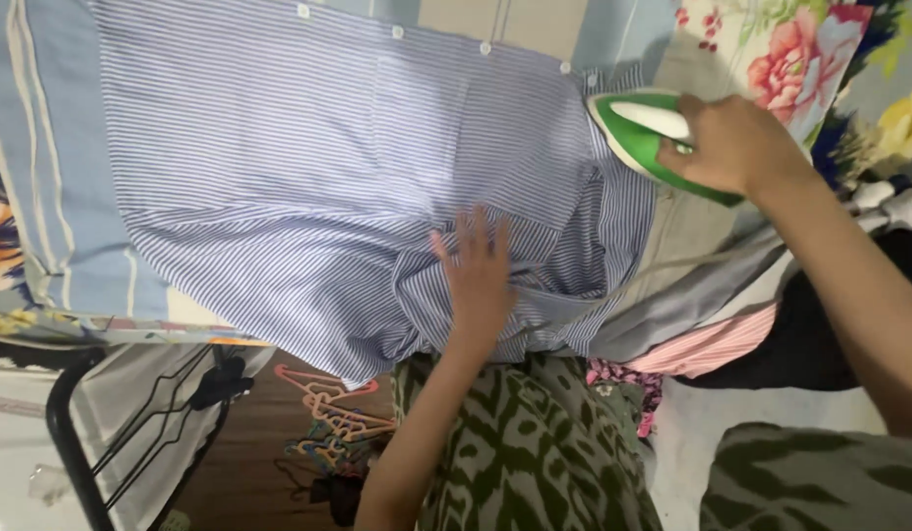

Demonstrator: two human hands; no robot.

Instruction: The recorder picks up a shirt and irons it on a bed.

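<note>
Only 1 view is showing: the head camera is looking steeply down from above the person's own chest, sitting close over the striped shirt (308, 167) spread on the ironing surface. It is facing forward and down, taking in both forearms and the floor below.

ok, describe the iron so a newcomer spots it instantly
Start at the striped shirt spread over the board. Follow its buttoned edge to the right end, where the right hand grips the iron. It is the only green and white hard object among the fabrics.
</note>
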